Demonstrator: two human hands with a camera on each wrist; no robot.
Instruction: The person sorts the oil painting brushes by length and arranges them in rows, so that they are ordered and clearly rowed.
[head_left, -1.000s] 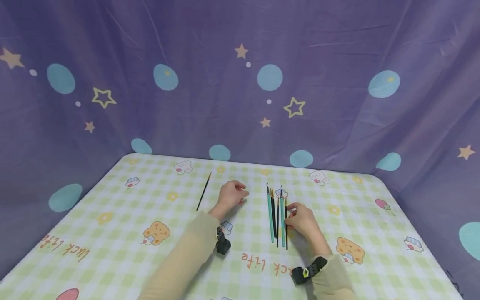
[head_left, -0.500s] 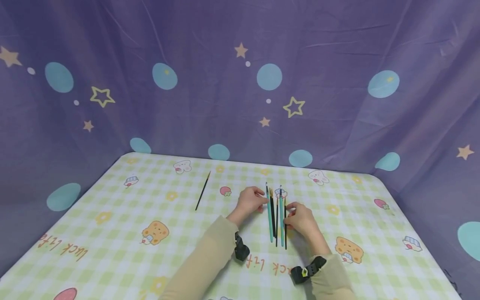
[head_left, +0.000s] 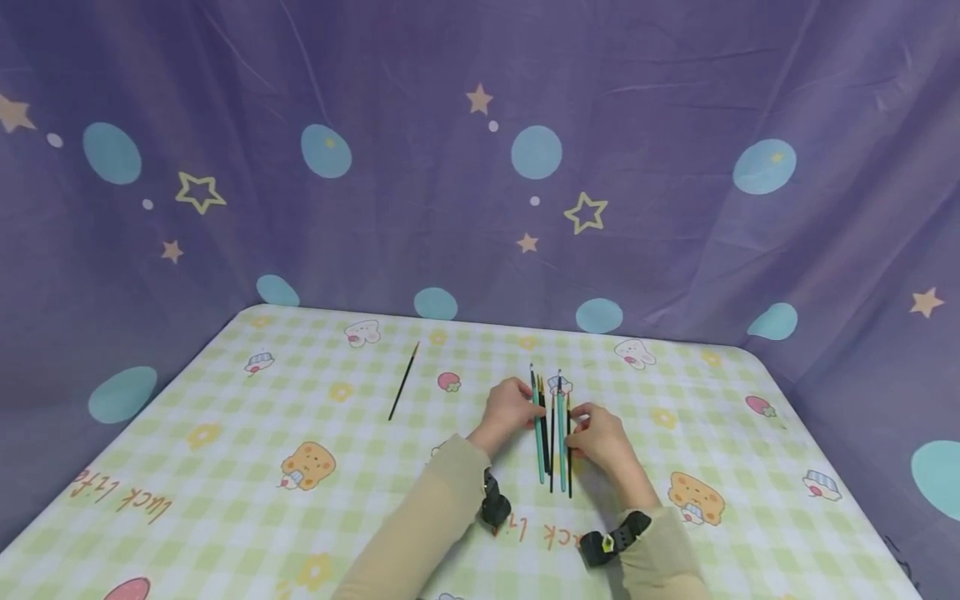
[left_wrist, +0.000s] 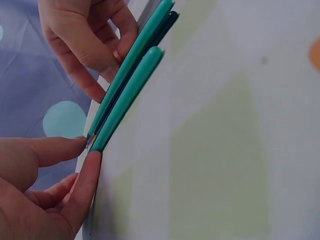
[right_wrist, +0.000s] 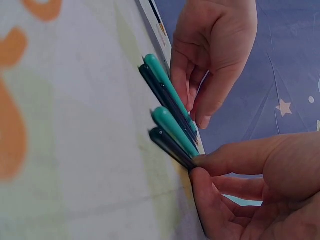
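Several thin paintbrushes lie side by side on the table, bristles pointing away, in the head view. At their left side my left hand (head_left: 508, 410) pinches the left teal paintbrush (head_left: 539, 454) near its bristle end with thumb and finger. Across from it, my right hand (head_left: 602, 435) pinches the rightmost black paintbrush (head_left: 570, 475). Between them lie a second teal paintbrush (head_left: 562, 458) and other black ones. In the left wrist view, the teal handle (left_wrist: 127, 97) slants up from my fingertips. The right wrist view has the black handle (right_wrist: 167, 147) running into my fingers, its tip hidden.
A single black paintbrush (head_left: 403, 382) lies apart, left of the hands. The table (head_left: 247, 517) has a green checked cloth with cartoon prints. A purple curtain (head_left: 420, 208) with stars and dots hangs behind it.
My left hand has moved right, from beside the group of paintbrushes to the left teal one. My right hand has stayed at the rightmost black paintbrush.
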